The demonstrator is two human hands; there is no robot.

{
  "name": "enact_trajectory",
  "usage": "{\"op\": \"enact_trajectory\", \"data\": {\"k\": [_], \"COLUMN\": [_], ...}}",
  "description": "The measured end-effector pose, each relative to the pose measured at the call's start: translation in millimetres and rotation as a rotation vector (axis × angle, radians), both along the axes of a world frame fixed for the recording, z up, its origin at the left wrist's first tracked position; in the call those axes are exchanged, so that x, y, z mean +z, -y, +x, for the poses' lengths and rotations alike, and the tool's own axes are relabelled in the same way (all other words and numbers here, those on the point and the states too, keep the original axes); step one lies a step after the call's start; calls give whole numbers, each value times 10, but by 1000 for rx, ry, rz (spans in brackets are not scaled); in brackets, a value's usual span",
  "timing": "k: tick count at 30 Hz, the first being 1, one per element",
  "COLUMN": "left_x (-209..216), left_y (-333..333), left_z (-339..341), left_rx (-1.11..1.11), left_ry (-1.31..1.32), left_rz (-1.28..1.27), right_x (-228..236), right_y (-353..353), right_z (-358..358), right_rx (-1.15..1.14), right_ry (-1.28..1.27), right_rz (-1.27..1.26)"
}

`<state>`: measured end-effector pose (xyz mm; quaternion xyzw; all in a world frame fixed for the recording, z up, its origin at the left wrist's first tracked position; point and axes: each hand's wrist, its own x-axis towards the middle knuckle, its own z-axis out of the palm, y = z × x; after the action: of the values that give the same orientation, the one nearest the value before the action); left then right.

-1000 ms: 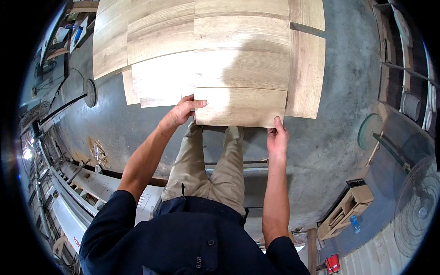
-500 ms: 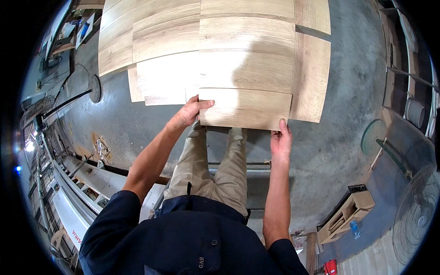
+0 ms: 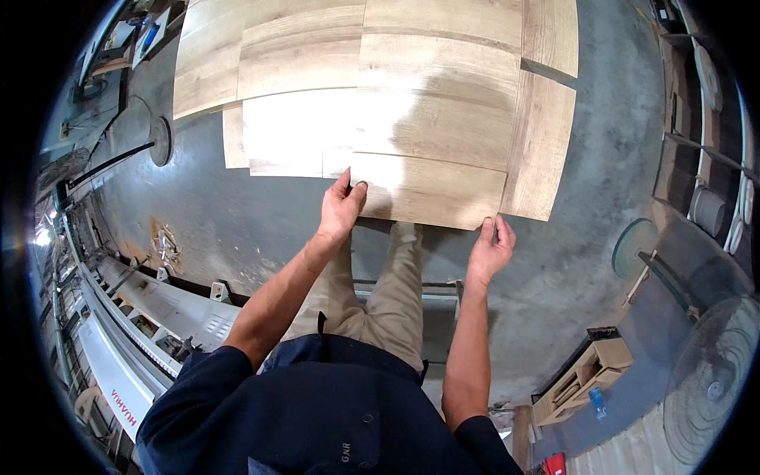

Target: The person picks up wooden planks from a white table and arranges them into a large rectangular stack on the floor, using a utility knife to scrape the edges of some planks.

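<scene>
A pale wood-grain board (image 3: 435, 190) lies along the near edge of a layer of similar boards (image 3: 443, 59). My left hand (image 3: 340, 210) is at its near left end, thumb and forefinger closed about the edge by the corner; the fingers beneath are hidden. At the near right corner, my right hand (image 3: 492, 249) pinches the board's edge between thumb and fingers. One lengthwise board (image 3: 541, 142) sits just beyond that corner. Strong glare whitens the board surfaces left of the middle.
Grey concrete floor (image 3: 546, 261) surrounds the boards. A round-based stand (image 3: 161, 141) is on the left, a green round base (image 3: 635, 245) on the right. Long white machinery (image 3: 190, 305) runs at lower left. Nearer right are a wooden box (image 3: 582, 380), a bottle (image 3: 598, 402) and a fan (image 3: 712, 388).
My left thumb has come off the board's top face and my left hand has turned to its end. My right hand keeps to the right corner. The whole view has shifted slightly.
</scene>
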<state>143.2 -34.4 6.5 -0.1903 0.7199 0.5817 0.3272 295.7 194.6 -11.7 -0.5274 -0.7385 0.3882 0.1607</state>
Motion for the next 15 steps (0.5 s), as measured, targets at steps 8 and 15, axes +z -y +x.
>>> {"op": "enact_trajectory", "data": {"k": [8,15], "left_x": [254,242], "left_y": [103,1475], "left_z": [12,-510], "left_rx": [84,318], "left_ry": [-44,-75], "left_rz": [-97,-44], "right_x": [230,474], "right_y": [273,1236], "right_z": [-23,-415], "right_rx": [-70,235], "right_ry": [-86,-332], "right_rz": [-121,-516]}}
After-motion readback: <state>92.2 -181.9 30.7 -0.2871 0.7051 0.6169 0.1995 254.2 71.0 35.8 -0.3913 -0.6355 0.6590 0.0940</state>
